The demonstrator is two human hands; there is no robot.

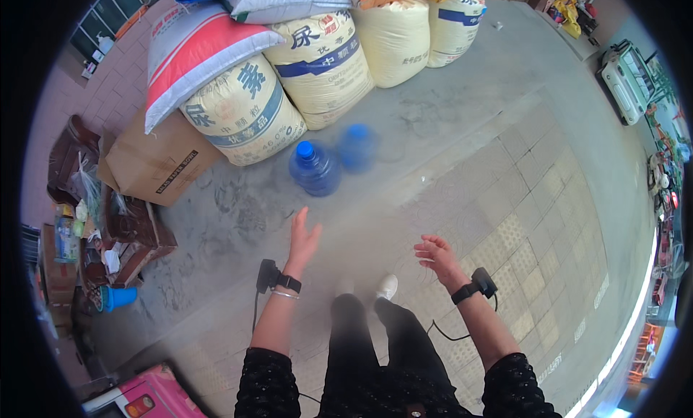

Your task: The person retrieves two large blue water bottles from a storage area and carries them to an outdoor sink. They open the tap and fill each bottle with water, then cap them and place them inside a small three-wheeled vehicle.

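Two blue plastic water jugs stand side by side on the concrete floor ahead of me. The nearer jug [316, 171] has a bright blue cap; the other jug [357, 150] looks blurred, so its detail is hard to make out. My left hand [304, 239] hangs in the air just short of the nearer jug, fingers spread, nothing in it. Farther right, my right hand [439, 258] is raised over the paving with its fingers apart and slightly curled, also holding nothing. Each wrist wears a strapped black device with a cable.
Stuffed woven sacks [325, 66] are stacked behind the jugs. To the left are a cardboard box [162, 158], dark wooden furniture [130, 245] and a blue bucket [119, 298]. A pink vehicle [157, 391] sits at lower left, a pale green vehicle [622, 82] at far right.
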